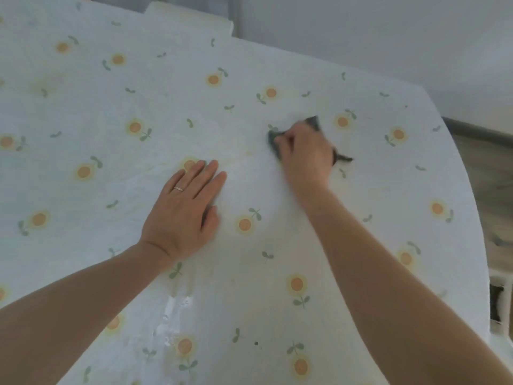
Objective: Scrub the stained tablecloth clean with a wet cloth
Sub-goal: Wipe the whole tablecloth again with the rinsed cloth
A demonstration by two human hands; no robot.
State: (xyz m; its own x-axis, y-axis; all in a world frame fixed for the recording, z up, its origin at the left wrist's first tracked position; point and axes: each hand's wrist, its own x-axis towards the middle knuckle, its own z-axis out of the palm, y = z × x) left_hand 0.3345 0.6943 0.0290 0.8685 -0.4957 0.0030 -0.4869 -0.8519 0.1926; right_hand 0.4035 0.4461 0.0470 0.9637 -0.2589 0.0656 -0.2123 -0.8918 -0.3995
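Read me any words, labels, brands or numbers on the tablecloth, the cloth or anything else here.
None to read. The tablecloth carries only a flower-and-leaf print; the grey cloth gripped by the right hand is blurred and shows no label.

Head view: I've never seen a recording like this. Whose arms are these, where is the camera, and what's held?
No machine here: these are a person's bare arms, filmed from a camera worn on their head, looking down. The left hand lies flat on the flowered tablecloth, fingers straight, a ring on one. The right hand grips a dark cloth against the tablecloth; it is blurred, probably mid-scrub. Faint yellowish marks show between the hands, and a shiny patch, perhaps wet, lies nearer the person.
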